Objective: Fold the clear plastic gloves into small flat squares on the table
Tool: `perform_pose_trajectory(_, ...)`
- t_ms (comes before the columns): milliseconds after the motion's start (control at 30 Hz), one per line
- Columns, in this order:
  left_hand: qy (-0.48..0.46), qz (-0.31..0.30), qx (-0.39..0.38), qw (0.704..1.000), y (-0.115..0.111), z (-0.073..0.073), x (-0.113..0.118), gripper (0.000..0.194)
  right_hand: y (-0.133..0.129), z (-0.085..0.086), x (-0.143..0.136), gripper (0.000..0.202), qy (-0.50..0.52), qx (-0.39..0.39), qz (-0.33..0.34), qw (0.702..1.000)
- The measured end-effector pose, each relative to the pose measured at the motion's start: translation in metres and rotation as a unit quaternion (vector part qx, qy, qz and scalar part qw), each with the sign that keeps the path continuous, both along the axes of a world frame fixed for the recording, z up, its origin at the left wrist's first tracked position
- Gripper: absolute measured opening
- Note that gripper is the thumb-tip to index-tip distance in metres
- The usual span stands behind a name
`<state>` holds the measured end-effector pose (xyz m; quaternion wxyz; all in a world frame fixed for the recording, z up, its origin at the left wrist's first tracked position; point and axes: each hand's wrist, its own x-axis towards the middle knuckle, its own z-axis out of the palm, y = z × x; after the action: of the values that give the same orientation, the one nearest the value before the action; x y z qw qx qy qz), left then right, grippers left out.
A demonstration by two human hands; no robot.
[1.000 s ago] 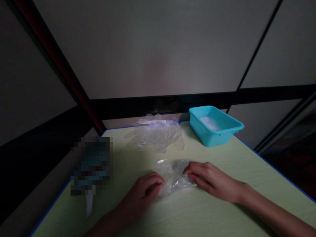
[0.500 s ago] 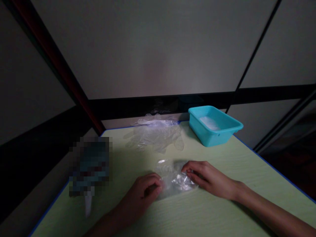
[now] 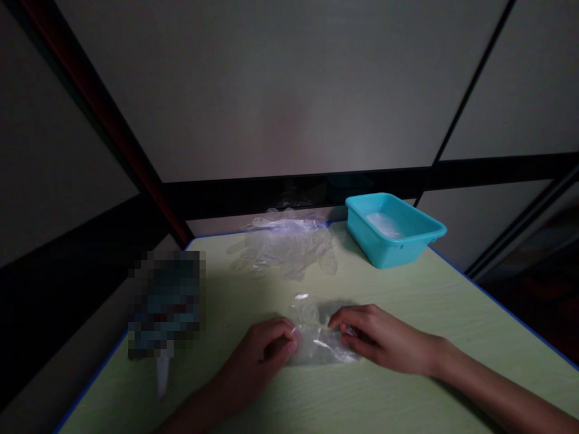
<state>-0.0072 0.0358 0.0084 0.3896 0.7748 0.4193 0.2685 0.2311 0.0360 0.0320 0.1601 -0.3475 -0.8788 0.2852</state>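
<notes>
A clear disposable plastic glove (image 3: 316, 346) lies folded on the table between my hands, a rounded finger-like part of it pointing away from me. My left hand (image 3: 271, 346) pinches its left edge between thumb and fingertips. At the right side my right hand (image 3: 366, 328) has curled fingers and thumb closed on the thin film, with the fingertips partly hidden. Farther back, several loose clear gloves (image 3: 289, 247) are spread in a crumpled pile.
A turquoise plastic basket (image 3: 398, 244) stands at the back right corner with something whitish and clear (image 3: 383, 224) inside. On the left is a pixelated dark object (image 3: 165, 307) with a white strip below it. Pale panels rise behind the blue-edged green table (image 3: 407, 398).
My right hand has shifted slightly left and toward me, bringing its side of the glove along. The film lies flatter there now. My left hand has hardly moved.
</notes>
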Motion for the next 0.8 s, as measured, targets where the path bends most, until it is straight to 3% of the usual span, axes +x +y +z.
perform_pose_trajectory(267, 0.01, -0.019, 0.015, 1.0, -0.0006, 0.0023, 0.0024, 0.02, -0.0016, -0.0008, -0.0018, 0.016, -0.031, 0.023, 0.038, 0.999)
perform_pose_trajectory(800, 0.022, -0.032, 0.037, 0.999, -0.0014, 0.003, 0.0016, 0.019, -0.0014, -0.002, -0.0041, 0.016, -0.034, 0.043, 0.043, 0.998)
